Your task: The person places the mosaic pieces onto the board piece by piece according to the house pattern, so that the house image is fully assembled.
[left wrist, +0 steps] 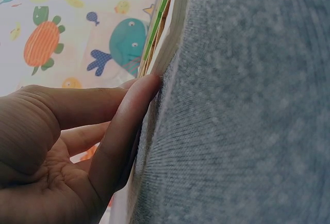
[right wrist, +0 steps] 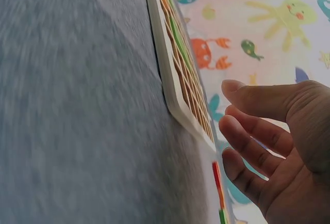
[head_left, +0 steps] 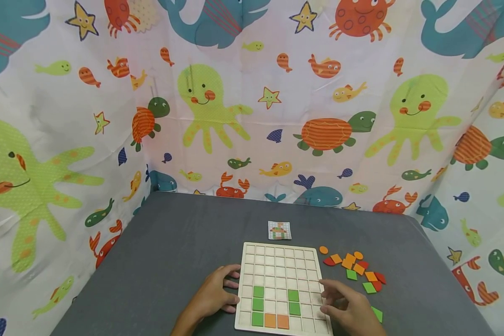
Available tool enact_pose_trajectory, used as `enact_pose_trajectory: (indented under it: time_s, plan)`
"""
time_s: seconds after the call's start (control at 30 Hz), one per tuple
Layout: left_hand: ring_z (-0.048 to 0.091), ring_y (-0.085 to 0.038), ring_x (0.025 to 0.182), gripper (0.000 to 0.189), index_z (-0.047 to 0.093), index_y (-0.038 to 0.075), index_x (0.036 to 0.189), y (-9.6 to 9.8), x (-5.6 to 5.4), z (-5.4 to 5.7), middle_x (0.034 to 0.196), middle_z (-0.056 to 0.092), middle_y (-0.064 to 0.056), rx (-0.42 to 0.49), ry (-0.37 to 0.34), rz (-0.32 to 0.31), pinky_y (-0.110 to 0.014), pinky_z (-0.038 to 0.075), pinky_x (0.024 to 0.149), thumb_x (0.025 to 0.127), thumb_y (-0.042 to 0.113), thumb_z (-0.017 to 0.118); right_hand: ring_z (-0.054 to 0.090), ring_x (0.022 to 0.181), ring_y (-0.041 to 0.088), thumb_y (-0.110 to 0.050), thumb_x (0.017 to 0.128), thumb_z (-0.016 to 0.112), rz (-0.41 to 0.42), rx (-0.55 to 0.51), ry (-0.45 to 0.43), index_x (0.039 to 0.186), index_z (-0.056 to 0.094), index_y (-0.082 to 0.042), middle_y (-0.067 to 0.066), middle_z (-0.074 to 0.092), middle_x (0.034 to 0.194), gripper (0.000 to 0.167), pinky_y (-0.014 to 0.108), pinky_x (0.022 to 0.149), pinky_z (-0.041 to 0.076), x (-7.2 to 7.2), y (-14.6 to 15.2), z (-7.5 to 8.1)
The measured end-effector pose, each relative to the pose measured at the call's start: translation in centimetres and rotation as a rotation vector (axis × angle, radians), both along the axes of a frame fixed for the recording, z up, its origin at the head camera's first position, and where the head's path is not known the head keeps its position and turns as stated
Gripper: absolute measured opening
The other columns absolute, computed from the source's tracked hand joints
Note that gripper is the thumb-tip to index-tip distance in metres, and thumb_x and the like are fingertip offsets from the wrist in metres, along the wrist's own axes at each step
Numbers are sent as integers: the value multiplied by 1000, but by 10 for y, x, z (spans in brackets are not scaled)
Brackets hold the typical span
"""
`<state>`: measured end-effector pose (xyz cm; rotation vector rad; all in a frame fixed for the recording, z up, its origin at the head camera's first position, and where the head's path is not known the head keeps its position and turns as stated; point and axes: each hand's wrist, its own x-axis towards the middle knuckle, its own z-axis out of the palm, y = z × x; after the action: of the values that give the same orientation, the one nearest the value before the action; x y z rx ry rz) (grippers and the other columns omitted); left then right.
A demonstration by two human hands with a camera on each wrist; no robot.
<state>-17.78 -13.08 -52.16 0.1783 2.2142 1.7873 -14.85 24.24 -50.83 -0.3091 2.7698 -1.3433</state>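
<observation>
A pale wooden grid board [head_left: 280,269] lies on the grey table with square tiles in its cells. Several green tiles [head_left: 258,304] form two columns, and two orange tiles [head_left: 276,321] sit side by side near the front edge. My left hand [head_left: 212,291] rests on the table at the board's left side, its fingertips touching that edge. In the left wrist view, the thumb and fingers [left wrist: 135,97] meet the board's side. My right hand [head_left: 346,303] hovers by the right edge, fingers loosely bent; the right wrist view shows nothing between thumb and fingertips.
Right of the board lie loose orange pieces [head_left: 348,261], green ones [head_left: 369,288] and red ones [head_left: 380,278]. A further green piece [head_left: 377,314] is partly behind my right hand. A small pattern card [head_left: 279,230] lies beyond the board. A printed cloth [head_left: 243,102] surrounds the table [head_left: 185,233].
</observation>
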Motion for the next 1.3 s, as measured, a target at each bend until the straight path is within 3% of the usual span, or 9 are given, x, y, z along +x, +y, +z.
enact_pose_trajectory:
  time_s: [0.2,0.53,0.83,1.0,1.3]
  plan:
    - [65,-28,110,83,53,0,151,0,0,0,135,58,-17,0,-5,3,-42,67,60,74,-22,78,65,81,4,-11,79,92,-147,30,-30,134,70,-10,-1,73,98,59,23,67,59,2,14,0]
    - [65,-29,110,83,53,0,151,0,1,0,135,58,-17,-6,-4,5,-42,67,60,75,-22,79,66,84,7,-19,79,93,-255,164,-76,140,66,-9,0,75,104,67,21,67,57,4,37,4]
    - [65,-28,110,82,53,0,150,0,1,1,135,58,-17,0,0,6,-42,67,60,75,-22,78,68,85,9,-20,78,94,-280,208,-100,143,62,-4,4,76,107,74,21,67,58,5,61,3]
    - [65,-28,110,83,53,0,151,0,1,1,135,58,-17,2,-2,4,-42,67,60,75,-22,78,70,88,15,-20,77,96,-274,198,-121,144,59,0,8,77,108,79,29,71,64,3,75,3]
    - [65,-28,110,82,54,1,150,0,1,2,135,59,-16,-4,-9,9,-42,67,59,75,-22,79,70,93,20,-19,75,96,-264,225,-141,144,56,3,8,75,110,83,34,73,66,2,94,2]
